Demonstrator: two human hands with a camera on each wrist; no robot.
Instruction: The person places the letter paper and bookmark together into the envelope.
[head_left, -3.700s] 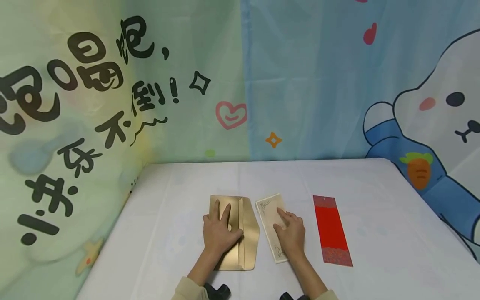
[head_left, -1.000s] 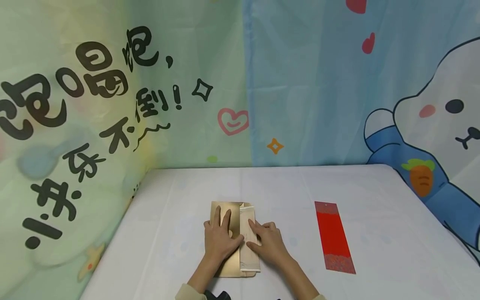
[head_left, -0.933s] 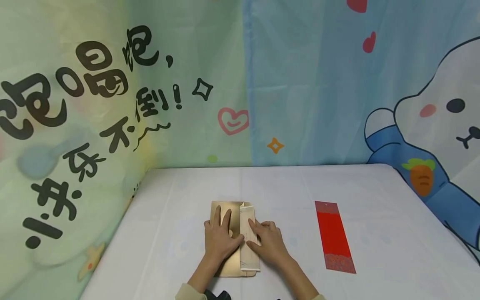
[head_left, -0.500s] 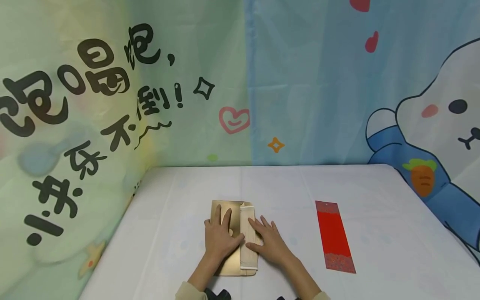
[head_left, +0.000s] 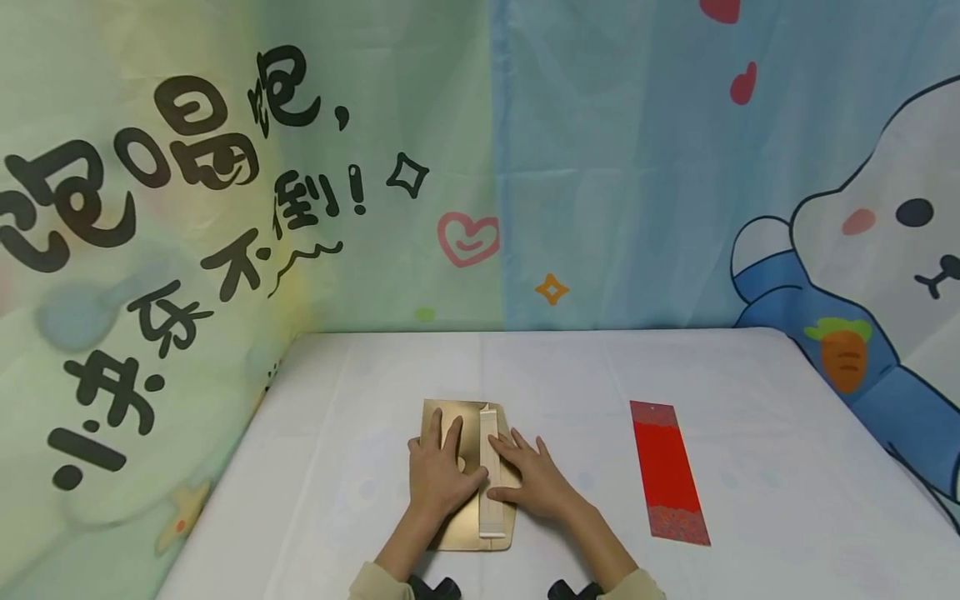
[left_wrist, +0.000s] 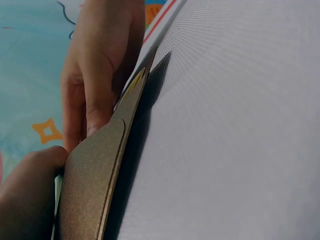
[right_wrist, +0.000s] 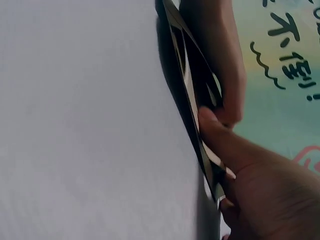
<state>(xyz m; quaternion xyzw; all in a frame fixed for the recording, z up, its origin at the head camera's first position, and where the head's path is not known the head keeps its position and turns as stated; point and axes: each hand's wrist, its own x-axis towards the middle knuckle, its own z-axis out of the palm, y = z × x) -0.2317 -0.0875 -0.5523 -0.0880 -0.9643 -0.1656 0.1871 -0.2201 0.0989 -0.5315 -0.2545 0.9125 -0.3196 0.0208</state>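
A gold envelope (head_left: 469,433) lies on the table with its flap open to the right. My left hand (head_left: 441,475) rests on its body, index and middle fingers spread and the thumb along the opening. A cream card (head_left: 491,518) with a printed border sits partly inside; a narrow strip shows beyond the opening. Fairly straight, the fingers of my right hand (head_left: 536,483) touch the card's right edge. In the right wrist view the thumb (right_wrist: 220,135) lies at the parted mouth of the envelope (right_wrist: 187,75). The left wrist view shows the envelope (left_wrist: 90,185) edge-on, slightly off the cloth.
Right of the hands lies a flat red strip (head_left: 666,467) with patterned ends and a small hole at the top. A white cloth (head_left: 360,433) covers the table. Printed curtains (head_left: 600,167) stand behind and to the left.
The right hand has brought the card from beside the envelope to its opening, then slid it left, so less shows. Its fingers have straightened. The left hand has stayed on the envelope.
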